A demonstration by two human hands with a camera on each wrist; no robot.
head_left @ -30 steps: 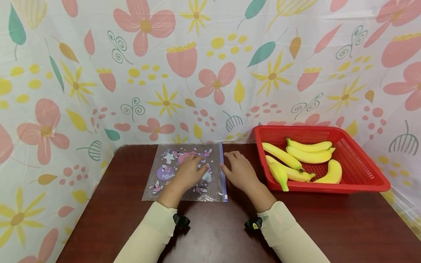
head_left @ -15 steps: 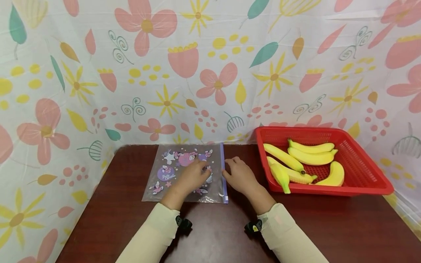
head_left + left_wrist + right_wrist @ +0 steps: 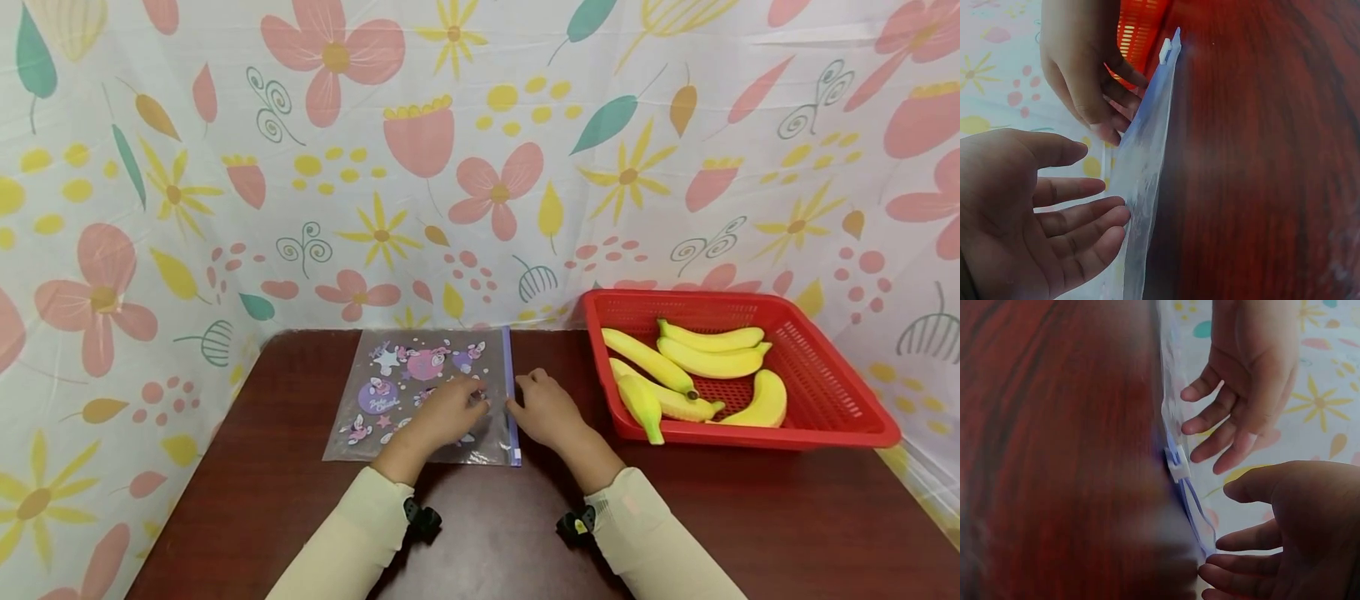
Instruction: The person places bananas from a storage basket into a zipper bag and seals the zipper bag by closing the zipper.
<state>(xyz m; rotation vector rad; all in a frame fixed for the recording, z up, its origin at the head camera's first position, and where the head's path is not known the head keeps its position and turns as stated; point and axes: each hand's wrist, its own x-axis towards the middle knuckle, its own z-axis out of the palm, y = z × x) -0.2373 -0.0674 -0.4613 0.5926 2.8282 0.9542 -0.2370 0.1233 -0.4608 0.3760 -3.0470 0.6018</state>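
A clear zip bag (image 3: 420, 446) printed with pink and purple cartoon figures lies flat on the table. Its blue zip strip (image 3: 511, 383) runs along the right side, with a white slider (image 3: 1177, 464) at the near corner. Over the bag's right half is my left hand (image 3: 448, 410), its fingers loosely bent and its tips close to the plastic in the left wrist view (image 3: 1079, 219). My right hand (image 3: 547, 408) is just right of the strip, thumb and fingertips right at it. In the right wrist view, the strip gapes beside the right fingers (image 3: 1241, 562).
A red plastic basket (image 3: 832, 429) with several bananas (image 3: 712, 360) stands on the right of the dark wooden table (image 3: 495, 542). One banana leans over the basket's near rim. Flower-printed cloth (image 3: 495, 125) walls off the back and sides.
Both hands have drawn back toward the person along the bag, the left also shifting a little right toward the zip strip. Bag and basket stay in place on the table.
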